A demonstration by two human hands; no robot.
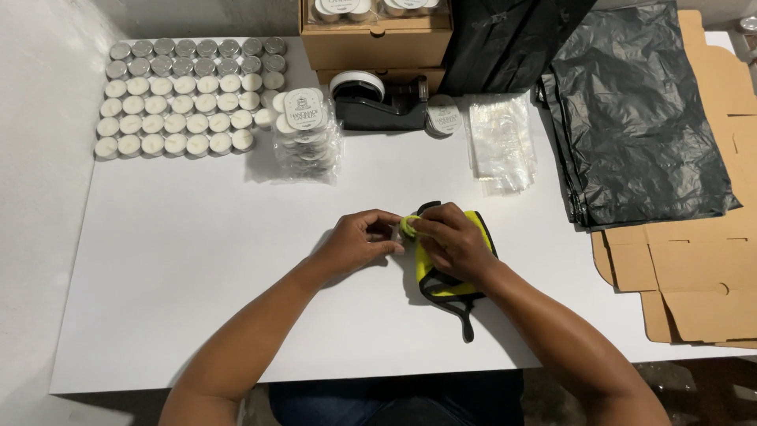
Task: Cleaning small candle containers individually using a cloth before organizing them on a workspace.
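My left hand (361, 240) and my right hand (453, 240) meet over the middle of the white table (197, 260). Between the fingertips of both hands sits a small round candle (408, 225), partly wrapped in a corner of a yellow cloth with black trim (445, 285). The cloth lies on the table under my right hand, and its black loop trails toward the near edge. Most of the candle is hidden by my fingers.
Rows of several tealight candles (185, 99) fill the far left corner. Beside them lie bagged candle stacks (306, 138), a black tape dispenser (377, 102), clear bags (501, 138) and cardboard boxes (374, 35). Black plastic bags (639, 118) and flat cardboard (694, 268) lie at the right.
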